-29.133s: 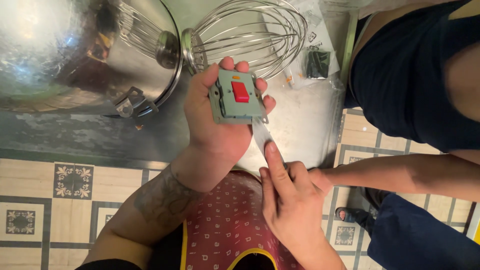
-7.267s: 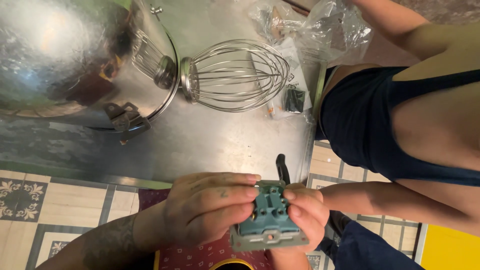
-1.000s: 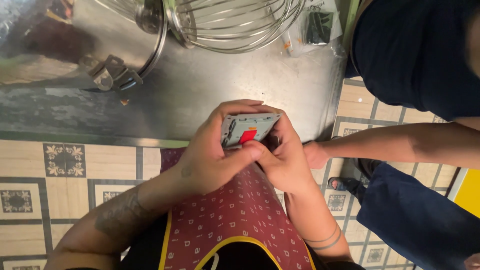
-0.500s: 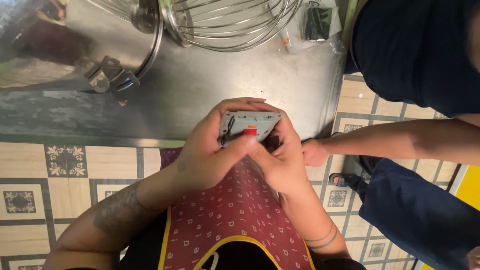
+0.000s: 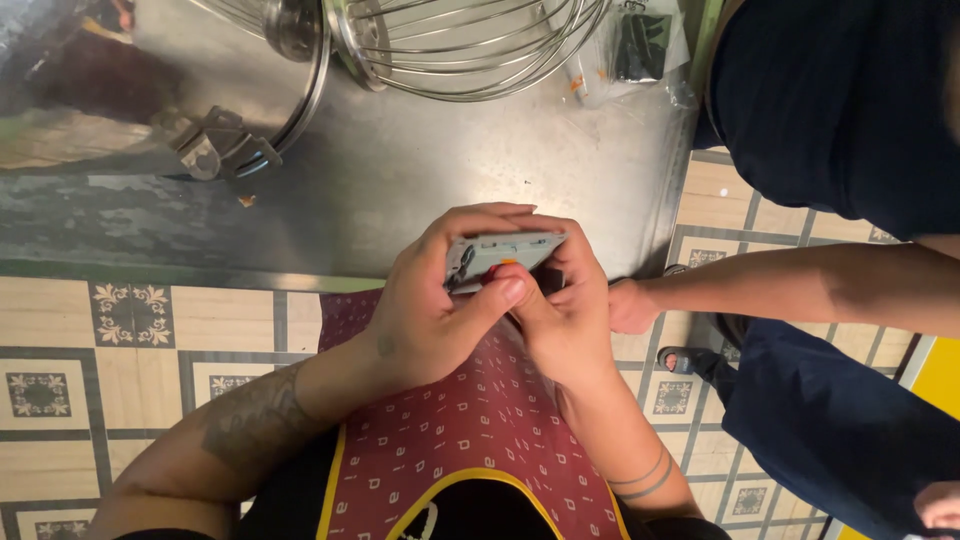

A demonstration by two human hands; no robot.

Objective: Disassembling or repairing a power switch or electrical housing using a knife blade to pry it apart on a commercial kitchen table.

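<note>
The switch plate (image 5: 503, 256), a grey-green plastic rectangle with a red rocker just showing, sits between my hands above my patterned red apron (image 5: 450, 440), my left hand (image 5: 430, 300) closed around its 9 o'clock end and my right hand (image 5: 565, 300) closed on its 3 o'clock end. I judge it could slip if my thumbs press unevenly, since smooth plastic gives little purchase. At 12 o'clock lies the dull steel bench (image 5: 420, 170), then the wire whisk (image 5: 470, 45) and shiny bowl (image 5: 200, 70); a co-worker's arm (image 5: 800, 290) reaches in from 3 o'clock.
</note>
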